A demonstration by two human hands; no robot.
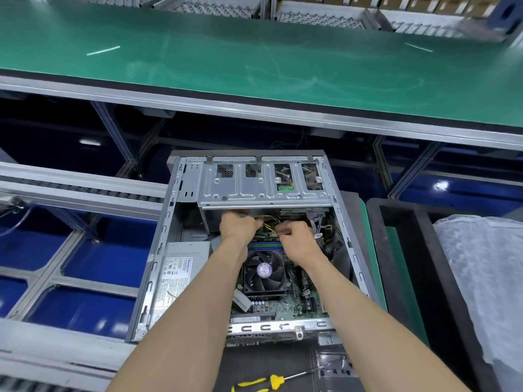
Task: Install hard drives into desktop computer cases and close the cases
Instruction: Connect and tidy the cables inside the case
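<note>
An open desktop computer case (158, 250) lies on its side in front of me, its side panel off. A silver drive cage (263, 185) spans its far end. Inside, both hands reach just under the cage's near edge. My left hand (236, 226) has its fingers curled around yellow and black cables (268, 222). Close to its right, my right hand (297, 236) pinches something small among the same wiring; what it is I cannot make out. No hard drive is clearly visible. The CPU fan (264, 271) and the power supply (181, 267) sit below my hands.
A yellow-and-black screwdriver (266, 383) lies at the near edge, beside a clear plastic bag (334, 363). A wide green conveyor belt (254, 60) runs across the back. Black foam trays (418, 264) and plastic-wrapped goods (486, 264) stand to the right. Metal rails (79, 190) and blue bins (85, 306) lie left.
</note>
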